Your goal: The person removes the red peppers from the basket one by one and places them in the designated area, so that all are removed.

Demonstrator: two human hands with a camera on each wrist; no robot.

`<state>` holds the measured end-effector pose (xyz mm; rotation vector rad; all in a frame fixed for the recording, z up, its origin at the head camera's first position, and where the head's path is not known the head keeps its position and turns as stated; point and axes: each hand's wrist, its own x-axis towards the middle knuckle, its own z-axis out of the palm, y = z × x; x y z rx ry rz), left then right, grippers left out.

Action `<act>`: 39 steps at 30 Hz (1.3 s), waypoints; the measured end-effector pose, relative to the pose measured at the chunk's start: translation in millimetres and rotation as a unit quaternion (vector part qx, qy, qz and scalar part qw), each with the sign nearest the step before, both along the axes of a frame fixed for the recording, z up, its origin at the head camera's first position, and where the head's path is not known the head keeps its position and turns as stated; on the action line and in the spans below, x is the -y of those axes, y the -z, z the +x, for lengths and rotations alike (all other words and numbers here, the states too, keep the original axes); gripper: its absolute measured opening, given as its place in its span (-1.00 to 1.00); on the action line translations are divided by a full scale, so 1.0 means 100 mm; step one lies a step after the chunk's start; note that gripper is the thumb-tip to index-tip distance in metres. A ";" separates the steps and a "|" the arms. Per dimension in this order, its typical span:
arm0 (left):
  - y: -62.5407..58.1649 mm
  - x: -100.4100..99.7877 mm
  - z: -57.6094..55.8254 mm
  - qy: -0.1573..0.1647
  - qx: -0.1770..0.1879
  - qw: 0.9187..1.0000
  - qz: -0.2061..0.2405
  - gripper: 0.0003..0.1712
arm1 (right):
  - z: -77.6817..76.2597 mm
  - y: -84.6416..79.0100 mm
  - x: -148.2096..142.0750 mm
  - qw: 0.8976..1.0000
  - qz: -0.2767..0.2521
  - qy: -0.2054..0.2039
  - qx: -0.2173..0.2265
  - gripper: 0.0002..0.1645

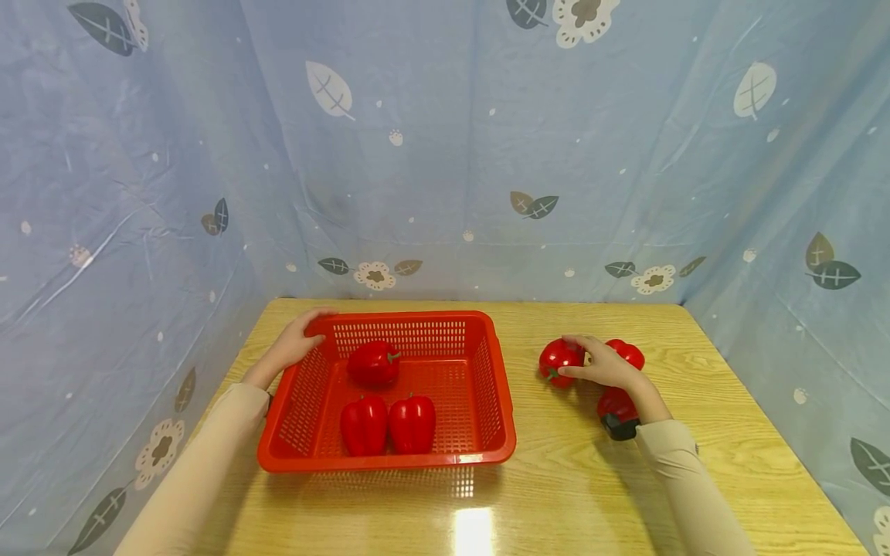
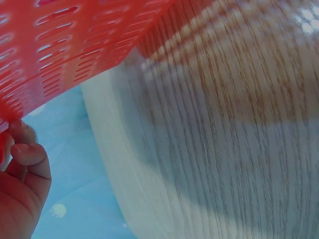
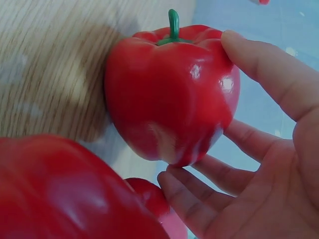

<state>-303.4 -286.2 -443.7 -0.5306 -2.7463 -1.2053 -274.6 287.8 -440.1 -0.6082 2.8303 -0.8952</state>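
Right hand (image 1: 603, 363) closed round red pepper (image 1: 560, 357), right of basket (image 1: 389, 462); whether pepper touches table (image 1: 549, 479), cannot tell. Left hand (image 1: 290, 344) clasps basket rim, far left corner. Step, seemingly: picking up pepper for basket. Next move likely calls for lifting clear, carrying left over rim, lowering beside three peppers (image 1: 373, 363). Right wrist view shows thumb near green stem (image 3: 174, 24), fingers round base; left wrist view, fingertips under rim. Only head view shows basket's contents.
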 end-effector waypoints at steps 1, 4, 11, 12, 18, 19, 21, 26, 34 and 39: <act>0.00 0.00 0.00 0.002 -0.003 1.000 0.002 -0.44 | 0.00 0.00 0.00 1.000 0.001 0.000 -0.002 -0.12; 0.01 0.00 0.01 0.005 -0.018 1.000 0.005 -0.44 | -0.02 -0.01 -0.01 1.000 0.004 -0.001 -0.008 -0.12; 0.00 0.00 0.01 0.002 -0.003 1.000 0.003 -0.43 | -0.01 -0.10 -0.01 1.000 -0.001 -0.003 -0.011 -0.14; 0.00 -0.01 0.01 0.000 0.000 1.000 0.000 -0.43 | -0.01 -0.11 0.00 1.000 0.000 -0.002 -0.012 -0.15; -0.01 -0.01 0.01 -0.005 0.008 1.000 -0.009 -0.43 | -0.01 -0.20 0.06 1.000 0.000 -0.005 -0.020 -0.19; -0.01 -0.01 0.01 -0.005 0.008 1.000 -0.008 -0.43 | -0.02 -0.22 0.07 1.000 -0.001 -0.008 -0.021 -0.19; -0.01 -0.01 0.01 -0.004 0.009 1.000 -0.008 -0.43 | -0.03 -0.25 0.10 1.000 -0.001 -0.014 -0.025 -0.19; -0.02 -0.01 0.02 -0.002 0.008 1.000 -0.006 -0.42 | -0.06 -0.35 0.18 0.999 -0.010 -0.025 -0.021 -0.20; 0.00 -0.01 0.01 -0.007 0.010 1.000 -0.002 -0.43 | -0.13 -0.46 0.34 0.998 -0.022 -0.047 -0.046 -0.20; -0.01 -0.01 0.01 -0.009 0.012 1.000 0.001 -0.43 | -0.14 -0.55 0.48 0.997 -0.023 -0.057 -0.049 -0.19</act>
